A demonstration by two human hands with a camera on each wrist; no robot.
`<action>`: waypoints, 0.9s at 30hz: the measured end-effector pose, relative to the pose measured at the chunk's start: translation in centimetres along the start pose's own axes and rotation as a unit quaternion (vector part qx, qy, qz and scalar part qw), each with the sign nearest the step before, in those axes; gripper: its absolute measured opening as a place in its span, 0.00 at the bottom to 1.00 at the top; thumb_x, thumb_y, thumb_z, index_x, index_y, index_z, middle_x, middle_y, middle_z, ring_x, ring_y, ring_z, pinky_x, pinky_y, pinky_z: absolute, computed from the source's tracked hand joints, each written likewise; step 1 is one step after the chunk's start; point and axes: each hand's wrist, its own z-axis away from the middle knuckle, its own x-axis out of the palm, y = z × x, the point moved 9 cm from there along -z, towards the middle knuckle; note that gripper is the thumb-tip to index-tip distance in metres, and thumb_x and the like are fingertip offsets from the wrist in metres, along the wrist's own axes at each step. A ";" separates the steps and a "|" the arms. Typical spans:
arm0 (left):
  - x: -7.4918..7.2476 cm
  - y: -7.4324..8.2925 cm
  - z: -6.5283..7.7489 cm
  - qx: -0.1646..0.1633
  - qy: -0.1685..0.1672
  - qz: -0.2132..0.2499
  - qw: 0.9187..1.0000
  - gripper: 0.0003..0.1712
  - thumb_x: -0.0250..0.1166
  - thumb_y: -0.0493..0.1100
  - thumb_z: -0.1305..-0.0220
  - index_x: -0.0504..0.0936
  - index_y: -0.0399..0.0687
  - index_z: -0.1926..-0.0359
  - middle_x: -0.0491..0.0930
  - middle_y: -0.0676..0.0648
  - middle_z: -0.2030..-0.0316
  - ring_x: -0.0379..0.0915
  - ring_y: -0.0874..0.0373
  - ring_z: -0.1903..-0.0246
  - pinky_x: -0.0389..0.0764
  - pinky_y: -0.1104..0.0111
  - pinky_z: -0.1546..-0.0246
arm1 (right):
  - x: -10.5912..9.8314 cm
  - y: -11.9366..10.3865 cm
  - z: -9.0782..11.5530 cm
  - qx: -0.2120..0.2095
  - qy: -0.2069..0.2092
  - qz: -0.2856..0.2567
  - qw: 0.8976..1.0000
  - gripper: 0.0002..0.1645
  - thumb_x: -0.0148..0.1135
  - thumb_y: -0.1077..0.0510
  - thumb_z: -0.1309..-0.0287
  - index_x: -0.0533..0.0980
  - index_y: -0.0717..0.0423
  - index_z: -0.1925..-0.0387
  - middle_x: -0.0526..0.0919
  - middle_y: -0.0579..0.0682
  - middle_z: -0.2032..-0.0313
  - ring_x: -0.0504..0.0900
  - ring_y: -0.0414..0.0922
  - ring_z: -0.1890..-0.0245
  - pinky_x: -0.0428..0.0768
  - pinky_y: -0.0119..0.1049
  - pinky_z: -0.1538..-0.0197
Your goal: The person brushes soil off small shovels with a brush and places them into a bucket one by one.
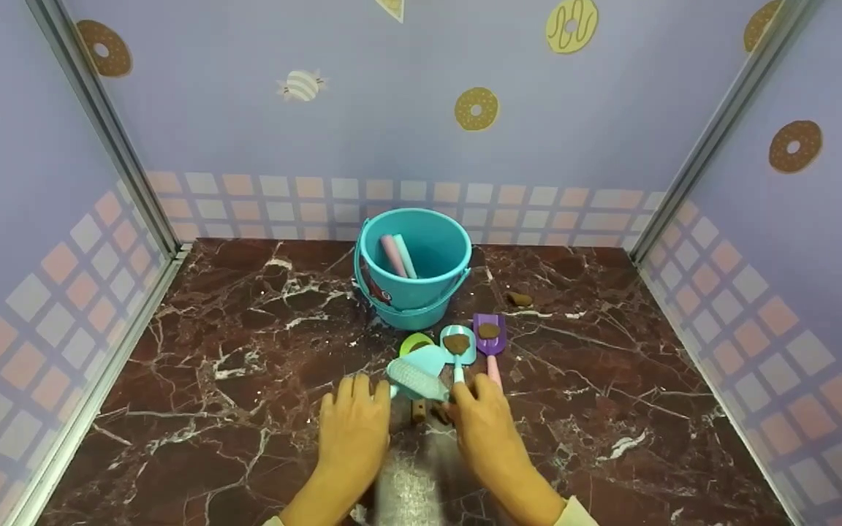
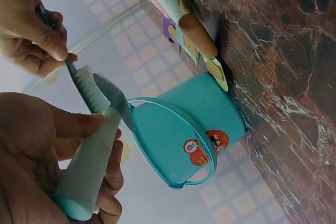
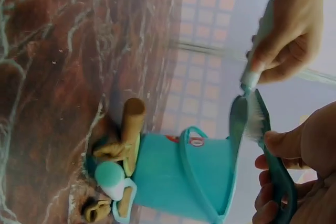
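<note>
"Nearest first: the hands?"

"Left hand [image 1: 354, 424] wrapped round a thick pale handle; the blue shovel [image 1: 430, 356] is on the end of it, held above the table [image 1: 582, 424]. Right hand [image 1: 485, 424] grips a dark green brush [image 3: 278, 170]."

"Where's the brush pointing?"

"Bristles face the shovel's blade, right beside it. Touching? Can't tell from here."

"Beyond that?"

"Low on the marble, three scoops: the green one [image 1: 414, 341], brown-handled, partly hidden under the shovel; a light blue one [image 1: 468, 356]; a purple one [image 1: 498, 342], pink-handled. Brown lumps in the last two."

"Further?"

"Turquoise bucket [image 1: 421, 291], upright, a pink handle [image 1: 393, 256] and a pale blue one leaning inside. Loose brown lump [image 1: 520, 299] near its right. Behind, lilac wall [image 1: 392, 131], doughnut prints."
</note>
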 end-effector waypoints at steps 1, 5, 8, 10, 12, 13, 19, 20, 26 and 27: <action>-0.1 0.0 0.0 0.003 0.006 -0.001 1.000 0.26 0.81 0.36 0.66 0.85 0.44 0.59 0.81 0.40 0.63 0.76 0.45 0.61 0.72 0.59 0.72 | 0.1 0.3 0.0 0.005 0.001 0.007 1.000 0.15 0.75 0.62 0.48 0.73 0.56 0.69 0.63 0.47 0.72 0.65 0.43 0.72 0.75 0.38 0.67; -0.2 0.2 0.2 0.011 0.023 -0.003 1.000 0.22 0.78 0.34 0.62 0.86 0.44 0.60 0.80 0.41 0.65 0.76 0.46 0.64 0.69 0.61 0.74 | -0.2 2.7 -0.4 0.042 0.020 0.029 0.998 0.14 0.74 0.64 0.48 0.75 0.59 0.66 0.66 0.49 0.71 0.67 0.47 0.72 0.72 0.41 0.70; -0.1 0.1 0.4 0.010 0.025 0.001 1.000 0.23 0.78 0.33 0.65 0.86 0.44 0.61 0.79 0.41 0.66 0.76 0.46 0.65 0.69 0.61 0.75 | -0.6 4.3 -0.8 0.060 0.040 0.043 0.996 0.13 0.73 0.64 0.45 0.74 0.61 0.67 0.67 0.53 0.72 0.68 0.51 0.73 0.71 0.45 0.72; 0.1 0.0 0.4 0.006 0.019 0.006 1.000 0.24 0.78 0.33 0.65 0.85 0.44 0.60 0.80 0.41 0.65 0.76 0.46 0.64 0.70 0.60 0.74 | -0.8 4.9 -1.0 0.065 0.048 0.047 0.996 0.13 0.73 0.63 0.44 0.73 0.61 0.67 0.67 0.54 0.72 0.67 0.52 0.73 0.69 0.47 0.71; 0.3 -0.3 0.4 0.000 0.008 0.017 1.000 0.23 0.77 0.34 0.62 0.85 0.44 0.59 0.80 0.41 0.64 0.76 0.45 0.62 0.72 0.59 0.73 | -0.9 5.1 -1.0 0.066 0.051 0.045 0.995 0.13 0.72 0.61 0.43 0.73 0.60 0.68 0.66 0.54 0.72 0.67 0.53 0.73 0.68 0.47 0.71; 0.6 -0.5 0.3 -0.006 -0.002 0.027 1.000 0.21 0.77 0.35 0.58 0.84 0.44 0.58 0.80 0.41 0.63 0.76 0.45 0.62 0.73 0.58 0.72 | -1.0 5.1 -1.0 0.065 0.054 0.042 0.996 0.13 0.71 0.61 0.42 0.73 0.61 0.67 0.66 0.54 0.71 0.67 0.53 0.72 0.68 0.47 0.70; 4.0 -3.3 0.4 -0.112 -0.132 0.234 0.957 0.11 0.69 0.42 0.37 0.83 0.45 0.55 0.80 0.46 0.65 0.75 0.53 0.68 0.77 0.60 0.70 | -2.0 4.6 -1.0 0.052 0.085 0.016 0.995 0.10 0.67 0.61 0.37 0.75 0.63 0.63 0.68 0.55 0.70 0.69 0.54 0.69 0.70 0.48 0.66; 4.9 -3.8 0.6 -0.146 -0.162 0.309 0.926 0.10 0.67 0.42 0.35 0.83 0.44 0.54 0.80 0.47 0.65 0.74 0.55 0.69 0.77 0.62 0.70 | -2.2 4.5 -1.0 0.050 0.089 0.011 0.995 0.10 0.67 0.61 0.38 0.75 0.64 0.63 0.68 0.56 0.69 0.69 0.54 0.69 0.70 0.49 0.65; 9.3 -3.5 3.4 -0.345 -0.294 0.726 0.517 0.14 0.53 0.42 0.26 0.75 0.37 0.48 0.76 0.45 0.64 0.71 0.60 0.72 0.73 0.73 0.77 | -2.6 4.0 -1.1 0.044 0.093 -0.008 0.995 0.11 0.69 0.61 0.40 0.76 0.63 0.62 0.70 0.56 0.68 0.71 0.54 0.67 0.72 0.49 0.62; 9.5 -3.1 3.7 -0.360 -0.304 0.752 0.461 0.15 0.52 0.43 0.25 0.74 0.38 0.46 0.75 0.45 0.64 0.71 0.60 0.72 0.72 0.74 0.78 | -2.6 4.0 -1.1 0.043 0.092 -0.009 0.995 0.10 0.68 0.61 0.40 0.76 0.62 0.62 0.71 0.56 0.68 0.71 0.54 0.67 0.72 0.49 0.62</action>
